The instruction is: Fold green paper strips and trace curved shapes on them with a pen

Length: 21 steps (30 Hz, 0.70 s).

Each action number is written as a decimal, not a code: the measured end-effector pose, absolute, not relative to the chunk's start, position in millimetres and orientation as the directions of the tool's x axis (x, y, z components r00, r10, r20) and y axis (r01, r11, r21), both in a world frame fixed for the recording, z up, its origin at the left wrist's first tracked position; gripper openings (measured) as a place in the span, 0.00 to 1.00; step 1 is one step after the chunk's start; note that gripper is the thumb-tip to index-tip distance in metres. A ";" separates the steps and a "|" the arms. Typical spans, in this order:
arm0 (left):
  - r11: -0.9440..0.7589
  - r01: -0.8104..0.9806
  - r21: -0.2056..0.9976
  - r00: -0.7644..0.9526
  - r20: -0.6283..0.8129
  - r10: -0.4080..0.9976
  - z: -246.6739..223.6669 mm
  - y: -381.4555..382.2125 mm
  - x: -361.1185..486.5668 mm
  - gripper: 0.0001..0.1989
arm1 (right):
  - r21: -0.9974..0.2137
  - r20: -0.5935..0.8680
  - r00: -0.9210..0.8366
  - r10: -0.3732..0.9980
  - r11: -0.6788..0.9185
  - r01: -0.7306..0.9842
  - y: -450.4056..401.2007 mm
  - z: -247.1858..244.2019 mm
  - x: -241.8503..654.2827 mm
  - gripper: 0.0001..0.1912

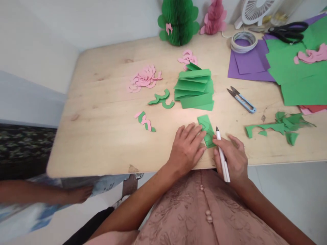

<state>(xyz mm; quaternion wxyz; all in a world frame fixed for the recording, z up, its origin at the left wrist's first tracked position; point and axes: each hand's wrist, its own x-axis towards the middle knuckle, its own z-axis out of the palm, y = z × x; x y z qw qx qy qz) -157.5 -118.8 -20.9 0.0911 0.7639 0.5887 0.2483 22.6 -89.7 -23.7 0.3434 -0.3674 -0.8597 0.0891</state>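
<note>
A small green paper strip (203,121) with curved lines drawn on it lies near the table's front edge. My left hand (186,147) rests flat beside it, fingers stretched out, the fingertips touching its left side. In my right hand (233,158) is a white pen (221,154), its dark tip pointing up and away from me, off the paper. Just beyond the strip sits a stack of folded green paper pieces (195,88). Curved green cutouts (163,98) and a pink-and-green cutout (145,121) lie to the left.
Pink cutouts (145,78) are piled farther back. Thread snips (241,99), green scraps (286,126), purple paper (251,64), a tape roll (244,42) and black scissors (288,32) lie rightward. Green (178,23) and pink (214,18) honeycomb paper trees stand behind. Another person's arm (38,192) shows lower left.
</note>
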 end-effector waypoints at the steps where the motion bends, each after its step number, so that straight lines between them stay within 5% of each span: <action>1: -0.287 0.858 0.426 0.183 0.268 0.946 -21.7 -118.7 -157.0 0.18 | -0.406 0.524 -0.493 0.694 0.713 0.572 -89.8 -23.4 22.5 0.19; 21: -0.286 0.884 0.370 0.194 0.265 0.944 -25.3 -119.9 -156.0 0.15 | -0.501 0.502 -0.449 0.739 0.672 0.545 -89.9 -22.5 25.6 0.20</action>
